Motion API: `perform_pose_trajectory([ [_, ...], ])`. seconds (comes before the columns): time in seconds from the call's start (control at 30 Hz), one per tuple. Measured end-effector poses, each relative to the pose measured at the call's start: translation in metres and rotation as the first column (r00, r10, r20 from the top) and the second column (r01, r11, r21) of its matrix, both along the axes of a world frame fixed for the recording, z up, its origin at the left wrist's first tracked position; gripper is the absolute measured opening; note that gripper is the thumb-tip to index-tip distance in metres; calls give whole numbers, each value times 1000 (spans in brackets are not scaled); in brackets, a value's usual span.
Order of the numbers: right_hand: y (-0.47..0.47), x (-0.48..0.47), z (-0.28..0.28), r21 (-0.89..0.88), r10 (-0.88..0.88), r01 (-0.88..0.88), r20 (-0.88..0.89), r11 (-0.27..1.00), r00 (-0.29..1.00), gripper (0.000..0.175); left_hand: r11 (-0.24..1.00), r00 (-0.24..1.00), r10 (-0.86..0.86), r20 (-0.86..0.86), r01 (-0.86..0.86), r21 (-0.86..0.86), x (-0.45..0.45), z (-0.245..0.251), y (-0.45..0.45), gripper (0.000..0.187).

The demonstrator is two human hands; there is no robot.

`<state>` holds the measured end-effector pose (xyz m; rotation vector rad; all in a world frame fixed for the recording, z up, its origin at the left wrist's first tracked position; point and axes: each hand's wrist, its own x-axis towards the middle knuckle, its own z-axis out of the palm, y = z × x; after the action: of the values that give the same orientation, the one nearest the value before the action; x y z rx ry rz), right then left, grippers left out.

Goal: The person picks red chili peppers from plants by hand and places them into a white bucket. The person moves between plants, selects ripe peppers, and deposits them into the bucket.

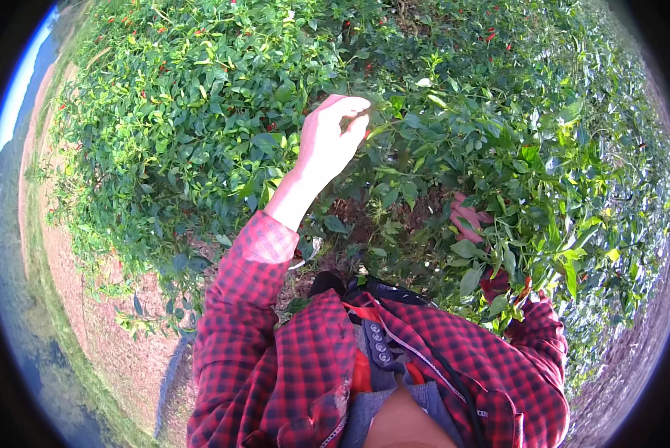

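Observation:
My left hand [335, 131], overexposed by sunlight, reaches over the middle of a chili pepper bush [212, 112]. Its thumb and fingers are curled towards each other, with a narrow gap between the tips. Right beside the thumb hangs a yellow-green chili pepper [376, 131]; whether the fingers touch it or hold something small is unclear. Low on the right, in shade, my right hand [468, 217] is among leafy pepper stems [503, 246]. Leaves cover part of that hand and its wrist, so its grip is hidden.
Dense foliage carries many small red chilies [491, 35] and pale green ones [203, 92]. Shaded soil [357, 215] shows between the plants in front of me. Bare ground [128, 341] and a grass strip [83, 364] lie to the left.

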<state>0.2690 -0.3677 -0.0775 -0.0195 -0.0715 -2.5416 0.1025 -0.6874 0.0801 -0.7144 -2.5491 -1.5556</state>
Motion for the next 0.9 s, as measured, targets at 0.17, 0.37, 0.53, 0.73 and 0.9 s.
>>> perform_pose_trajectory([
  [0.17,-17,-9,-12,-261,58,-30,102,965,993,55,917,991,-120,64,135,-375,-23,-27,-2,43],
  [0.37,-25,4,41,-494,473,676,849,547,236,53,905,930,-268,253,333,-265,-57,-36,13,29],
  [0.53,-65,24,42,339,803,897,-426,-285,416,43,854,885,-434,168,464,-238,-102,-30,10,19],
  [0.73,-102,70,62,719,500,508,-254,-475,828,35,718,804,-576,145,583,-380,-149,-30,3,23],
  [0.9,-97,104,166,459,317,1,613,-889,724,17,645,765,-617,186,626,-438,-170,-32,-2,20],
])
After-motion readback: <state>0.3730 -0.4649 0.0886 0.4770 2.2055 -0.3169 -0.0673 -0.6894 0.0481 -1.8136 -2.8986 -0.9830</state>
